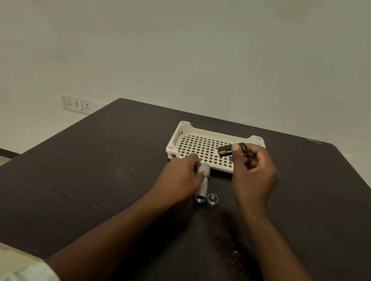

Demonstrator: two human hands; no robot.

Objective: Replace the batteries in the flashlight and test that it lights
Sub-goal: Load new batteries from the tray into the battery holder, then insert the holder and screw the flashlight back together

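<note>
The right hand [254, 170] pinches a black-and-copper battery pack [229, 151] between thumb and fingertips, holding it in the air over the near right corner of the white perforated tray [202, 139]. The left hand [180, 180] curls round the head end of the silver flashlight [202, 186], which lies on the dark table [89, 166] at 6 o'clock from the tray, open end toward the person. The unscrewed tail cap [212, 199] rests just beside that open end, at its 3 o'clock.

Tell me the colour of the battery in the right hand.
Black with a copper end, battery pinched in the right hand; head view.
</note>
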